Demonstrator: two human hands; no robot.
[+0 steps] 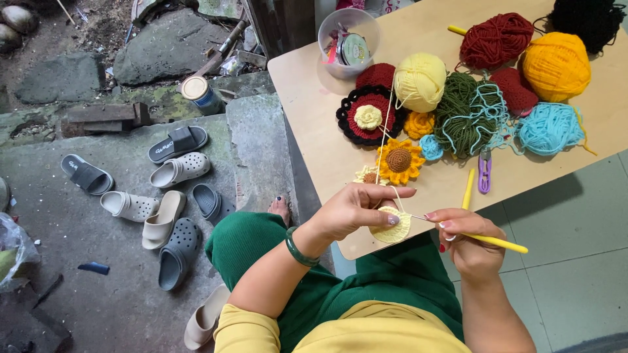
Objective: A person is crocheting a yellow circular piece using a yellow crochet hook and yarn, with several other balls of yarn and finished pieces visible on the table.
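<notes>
My left hand (353,210) pinches the pale yellow crochet round (392,229); my right hand (468,235) grips the hook (487,240). A tugged strand (387,124) could roll the yarn ball (419,81) off the table (314,98).

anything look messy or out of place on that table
Mostly tidy. The odd spot is light blue yarn straggling loose over the green yarn instead of staying wound on its ball. The hands work clear of it.

Bare wooden table (314,124) lies open left of the crochet flowers (399,160) and along the near edge by the second hook (468,189). Farther back, yarn balls (556,65) crowd together, the plastic tub (347,42) blocks the far corner, and a yarn strand (386,131) crosses the middle
</notes>
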